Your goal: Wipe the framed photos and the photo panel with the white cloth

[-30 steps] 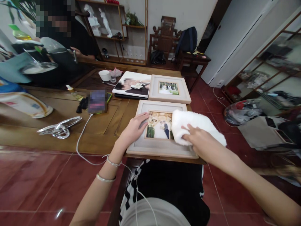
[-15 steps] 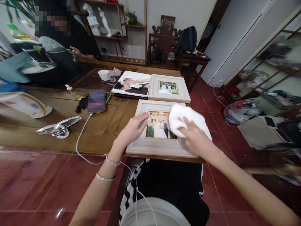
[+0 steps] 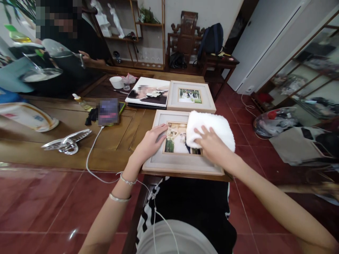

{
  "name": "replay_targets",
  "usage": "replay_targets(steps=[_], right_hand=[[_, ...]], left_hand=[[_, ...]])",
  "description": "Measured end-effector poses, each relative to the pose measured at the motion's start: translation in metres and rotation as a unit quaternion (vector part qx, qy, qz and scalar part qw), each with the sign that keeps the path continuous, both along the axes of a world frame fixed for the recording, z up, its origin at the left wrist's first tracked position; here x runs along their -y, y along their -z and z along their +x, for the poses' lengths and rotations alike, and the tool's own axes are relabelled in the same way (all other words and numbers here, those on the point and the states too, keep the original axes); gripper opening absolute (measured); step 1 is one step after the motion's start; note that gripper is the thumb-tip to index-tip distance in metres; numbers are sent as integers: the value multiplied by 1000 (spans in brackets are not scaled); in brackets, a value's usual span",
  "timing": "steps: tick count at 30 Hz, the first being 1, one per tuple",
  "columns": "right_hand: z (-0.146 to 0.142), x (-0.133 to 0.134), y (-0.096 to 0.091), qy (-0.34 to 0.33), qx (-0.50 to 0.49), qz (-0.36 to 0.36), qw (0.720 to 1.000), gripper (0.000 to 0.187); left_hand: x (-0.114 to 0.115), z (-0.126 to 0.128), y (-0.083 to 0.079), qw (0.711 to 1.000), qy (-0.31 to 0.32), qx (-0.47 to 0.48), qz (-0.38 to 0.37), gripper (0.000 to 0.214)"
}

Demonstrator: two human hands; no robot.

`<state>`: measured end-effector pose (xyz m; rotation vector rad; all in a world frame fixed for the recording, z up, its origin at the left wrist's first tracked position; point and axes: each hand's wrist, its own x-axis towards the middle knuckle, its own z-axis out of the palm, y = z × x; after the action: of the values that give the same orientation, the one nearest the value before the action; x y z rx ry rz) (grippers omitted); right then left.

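Note:
A picture frame point(image 3: 182, 165) with a pale border and a photo of a couple lies flat near the table's front edge. My left hand point(image 3: 153, 141) rests on the frame's left side, fingers stretched toward the photo, holding nothing. On the right part of the frame, my right hand point(image 3: 212, 144) has hold of a folded white cloth point(image 3: 212, 121), its fingers spread over the fluffy fabric. The cloth covers the photo's upper right part and the frame's right edge.
Behind lie a second frame point(image 3: 208, 98) and a white photo panel point(image 3: 137, 84). Leftward are a phone point(image 3: 108, 112) on a white cable point(image 3: 88, 162), a silver hair clip point(image 3: 67, 141), a dropper bottle point(image 3: 82, 103) and a white cup point(image 3: 116, 82). A person point(image 3: 92, 46) is across the table.
My right hand has moved the white cloth a little left and away from me over the photo, and its fingers are more spread. My left hand has stayed in place on the frame.

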<state>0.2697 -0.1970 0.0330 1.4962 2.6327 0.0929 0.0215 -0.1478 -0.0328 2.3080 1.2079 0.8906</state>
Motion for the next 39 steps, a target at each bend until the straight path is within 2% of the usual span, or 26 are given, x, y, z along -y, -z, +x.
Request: replay_targets(steps=[5,8,10,14,18,22,24,26,29,36,39], right_hand=[[-5,80,-15,-42,-32,-94,994,50],[-11,101,-18,-64,-66,-113,989,55],[-17,100,-14,-67,-77,-111,989,57],[-25,67,2,-39,-73,-77,994,58],[-18,8,18,9,-103,6,995,59],[-11,-48,24,28,-107,63,992,62],[-12,-64,25,25,-90,71,993,62],[-15,-67,24,17,-69,62,996,61],[-20,-47,19,-10,-42,23,999,59],[-22,50,-17,-80,-48,-137,986,60],[-26,81,-26,-95,-59,-168,979,61]], left_hand=[[-1,0,2,1000,3,7,8,38],[-1,0,2,1000,7,9,10,38],[-1,0,2,1000,10,13,11,37],[0,0,0,1000,15,15,10,37],[0,-1,-1,1000,19,14,12,36],[0,0,-1,1000,18,13,12,37],[0,0,-1,1000,15,11,9,38],[0,0,-1,1000,14,9,10,39],[0,0,0,1000,16,6,16,40],[-2,1,2,1000,12,7,23,39],[-2,1,3,999,14,7,29,39]])
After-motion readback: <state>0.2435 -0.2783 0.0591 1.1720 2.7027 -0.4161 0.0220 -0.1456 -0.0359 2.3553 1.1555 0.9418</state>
